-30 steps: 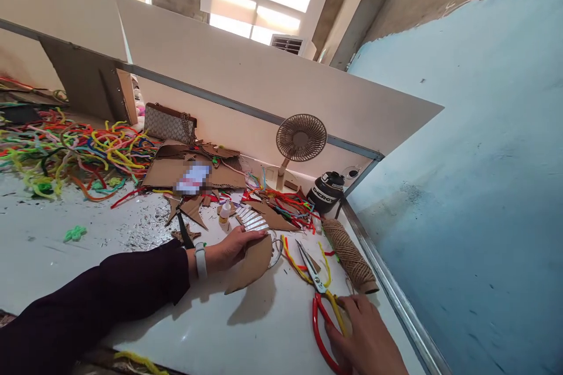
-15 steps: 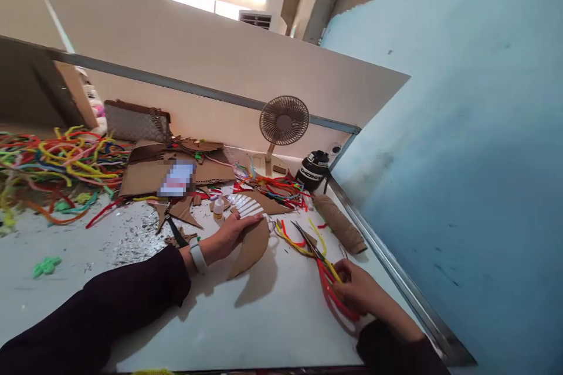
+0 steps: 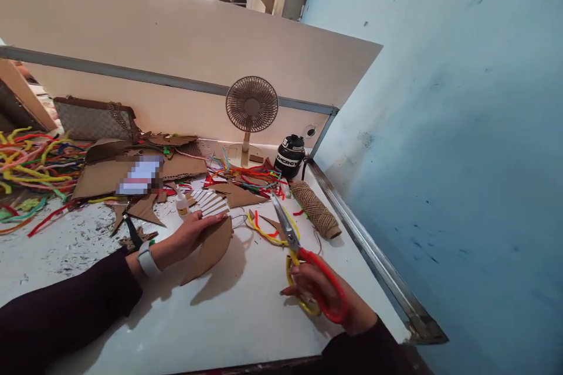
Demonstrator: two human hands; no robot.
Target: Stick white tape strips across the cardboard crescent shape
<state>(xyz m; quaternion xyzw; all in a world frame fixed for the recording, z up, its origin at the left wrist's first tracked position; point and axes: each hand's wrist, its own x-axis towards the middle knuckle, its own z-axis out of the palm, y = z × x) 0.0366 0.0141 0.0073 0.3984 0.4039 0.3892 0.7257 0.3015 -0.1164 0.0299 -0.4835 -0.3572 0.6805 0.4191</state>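
Between its thumb and fingers, my left hand (image 3: 187, 241) holds a curved brown cardboard piece (image 3: 212, 253) above the white table. White strips (image 3: 211, 202) fan out just beyond those fingers. My right hand (image 3: 319, 284) is closed around the scissors (image 3: 288, 231), which have one red and one yellow handle; their blades point away and look closed. A small white glue bottle (image 3: 181, 204) stands beyond my left hand. Yellow and red fuzzy stems (image 3: 268, 238) lie by the blades.
A twine roll (image 3: 315, 209) lies near the metal edge at right. Behind are a black jar (image 3: 289, 157), a small fan (image 3: 252, 104) and a phone (image 3: 139, 176) on cardboard. Colourful stems (image 3: 35, 164) pile at far left, before a bag (image 3: 94, 119).
The view has turned right, shifting the scene left. The scissors have swung upright in my right hand, and their handles are now plainly visible. My left hand still holds the cardboard.
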